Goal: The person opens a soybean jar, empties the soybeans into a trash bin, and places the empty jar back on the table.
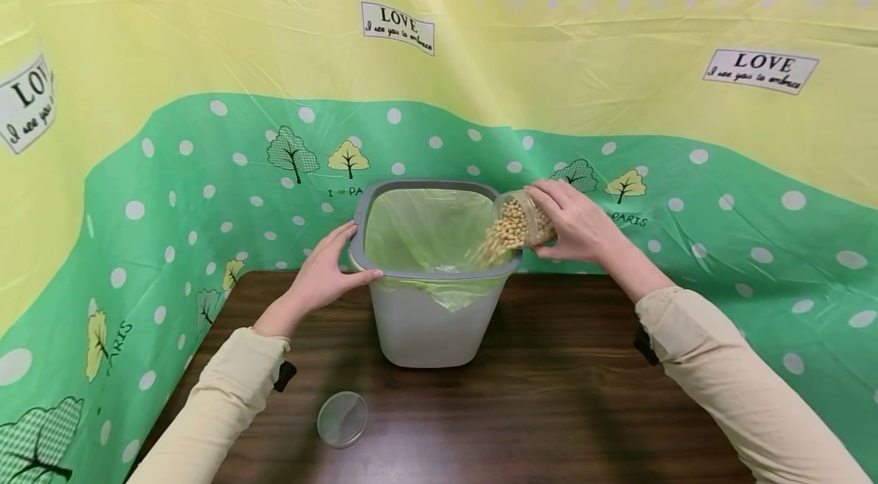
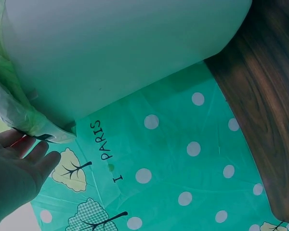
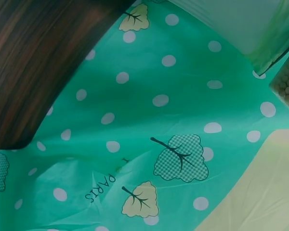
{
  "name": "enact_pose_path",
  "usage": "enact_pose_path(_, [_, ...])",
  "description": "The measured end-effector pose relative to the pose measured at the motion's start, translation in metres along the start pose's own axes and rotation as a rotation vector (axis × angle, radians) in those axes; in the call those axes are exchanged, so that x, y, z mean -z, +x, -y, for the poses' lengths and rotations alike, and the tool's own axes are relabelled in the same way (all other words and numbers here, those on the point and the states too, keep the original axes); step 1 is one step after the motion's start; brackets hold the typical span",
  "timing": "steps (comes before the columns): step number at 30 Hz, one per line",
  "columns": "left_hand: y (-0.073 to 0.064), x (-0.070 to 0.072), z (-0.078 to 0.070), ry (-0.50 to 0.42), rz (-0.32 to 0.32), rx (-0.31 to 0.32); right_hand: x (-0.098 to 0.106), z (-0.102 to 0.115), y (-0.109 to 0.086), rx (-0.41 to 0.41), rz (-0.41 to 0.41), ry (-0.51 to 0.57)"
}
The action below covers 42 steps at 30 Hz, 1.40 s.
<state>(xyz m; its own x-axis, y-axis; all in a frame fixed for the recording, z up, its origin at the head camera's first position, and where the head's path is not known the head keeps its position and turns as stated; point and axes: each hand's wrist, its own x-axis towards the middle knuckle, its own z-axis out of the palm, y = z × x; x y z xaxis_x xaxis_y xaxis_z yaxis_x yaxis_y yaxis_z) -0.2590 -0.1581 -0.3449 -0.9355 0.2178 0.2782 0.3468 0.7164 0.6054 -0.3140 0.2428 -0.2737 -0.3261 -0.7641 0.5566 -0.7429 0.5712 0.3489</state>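
Note:
My right hand [image 1: 572, 221] grips a clear jar [image 1: 537, 217] of round, pale tan dried beans [image 1: 511, 229], tipped on its side over the right rim of a bin. Beans stream from its mouth into the bin. The light grey trash bin [image 1: 435, 324] has a darker grey rim and a green plastic liner [image 1: 425, 229]. My left hand [image 1: 318, 274] rests on the rim's left front corner, thumb and fingers spread and touching it. Part of the jar [image 3: 286, 89] shows at the right wrist view's edge; the right hand is out of that view.
A clear round lid [image 1: 343, 419] lies on the dark wooden table [image 1: 549, 392], in front and left of the bin. A green and yellow printed cloth [image 1: 206, 126] hangs behind and at both sides of the table.

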Motion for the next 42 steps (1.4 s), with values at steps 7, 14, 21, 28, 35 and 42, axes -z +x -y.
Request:
enact_pose_path(7, [0.000,0.001,-0.001,-0.003,0.002,0.008,0.003,-0.003,0.003,0.033,0.004,-0.035])
enact_pose_path(14, [0.000,0.001,-0.001,-0.009,0.003,0.009,0.005,-0.004,0.007,0.061,0.014,-0.049])
enact_pose_path(21, [0.001,0.000,-0.001,-0.012,0.008,0.013,0.008,-0.003,0.007,0.097,0.068,-0.092])
enact_pose_path(28, [0.001,0.001,-0.001,-0.022,0.007,0.017,0.008,-0.002,0.008,0.129,0.071,-0.125])
enact_pose_path(35, [0.001,0.001,0.000,-0.022,0.003,0.017,0.011,-0.001,0.014,0.173,0.073,-0.171])
enact_pose_path(42, [0.001,0.001,0.000,-0.029,0.002,0.014,0.014,0.002,0.022,0.227,0.077,-0.236])
